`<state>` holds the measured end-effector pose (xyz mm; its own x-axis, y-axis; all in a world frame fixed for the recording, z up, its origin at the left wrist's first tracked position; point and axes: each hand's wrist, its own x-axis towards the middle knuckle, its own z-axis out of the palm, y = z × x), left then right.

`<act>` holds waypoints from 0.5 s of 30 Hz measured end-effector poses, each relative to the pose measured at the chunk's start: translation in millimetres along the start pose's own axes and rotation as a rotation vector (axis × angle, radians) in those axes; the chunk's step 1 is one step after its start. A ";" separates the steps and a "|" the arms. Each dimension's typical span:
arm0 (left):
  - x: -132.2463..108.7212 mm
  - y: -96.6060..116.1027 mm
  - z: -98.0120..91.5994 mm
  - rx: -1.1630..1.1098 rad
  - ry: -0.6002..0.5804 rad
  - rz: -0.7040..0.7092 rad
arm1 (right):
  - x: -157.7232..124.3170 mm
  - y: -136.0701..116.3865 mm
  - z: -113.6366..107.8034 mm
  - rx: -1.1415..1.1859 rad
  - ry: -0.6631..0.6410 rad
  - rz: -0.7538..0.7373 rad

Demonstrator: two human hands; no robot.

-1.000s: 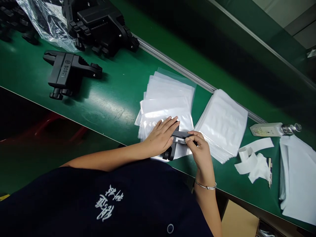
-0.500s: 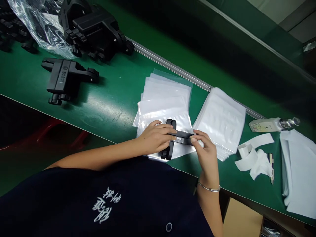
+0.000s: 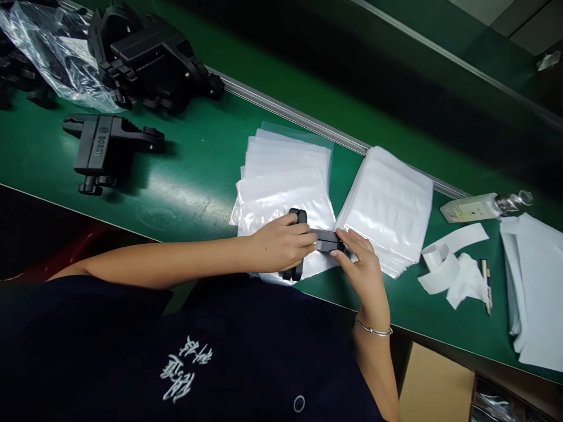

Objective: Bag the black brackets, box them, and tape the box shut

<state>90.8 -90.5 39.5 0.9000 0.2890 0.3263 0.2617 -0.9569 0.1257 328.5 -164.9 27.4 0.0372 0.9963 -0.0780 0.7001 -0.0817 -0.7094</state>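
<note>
A black plastic clamp bracket [image 3: 326, 241] lies over the left stack of clear plastic bags [image 3: 285, 190], close to the bench's front edge. My left hand [image 3: 281, 243] is closed over its wide cross end, hiding much of that part. At the other end of its long grey-black body, the thumb and fingers of my right hand [image 3: 359, 258] pinch the tip. A small pale patch shows on the body between my hands. Another black clamp bracket [image 3: 103, 146], with raised lettering, lies on the green bench to the left.
A heap of black brackets [image 3: 153, 61] and a crinkled clear bag [image 3: 53, 53] lie at the back left. Right of my hands are another bag stack [image 3: 391, 202], a bottle [image 3: 472, 208], curled white paper [image 3: 457, 275], a pen [image 3: 487, 287] and white sheets [image 3: 539, 287].
The bracket's body has turned: the dark slot between two strips has given way to a solid face. My left fingers have curled further over the cross end. The whole view has shifted slightly.
</note>
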 end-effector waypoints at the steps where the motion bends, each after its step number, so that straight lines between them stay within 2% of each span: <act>1: -5.8 -0.7 -3.0 0.024 0.002 0.016 | 0.2 0.8 0.1 0.004 0.002 0.000; 4: -13.5 -0.4 -8.0 0.083 -0.009 0.014 | 0.4 2.9 0.8 0.015 0.013 -0.017; 11: 12.3 10.1 2.8 0.081 -0.086 0.009 | 1.2 4.4 2.9 -0.006 0.036 -0.047; 15: -6.9 8.3 -9.6 0.066 -0.132 -0.074 | 1.3 7.0 3.6 -0.002 0.045 -0.054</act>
<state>83.5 -100.2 47.3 0.9142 0.3569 0.1921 0.3476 -0.9341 0.0814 330.9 -164.2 19.8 0.0311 0.9995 -0.0082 0.7036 -0.0277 -0.7100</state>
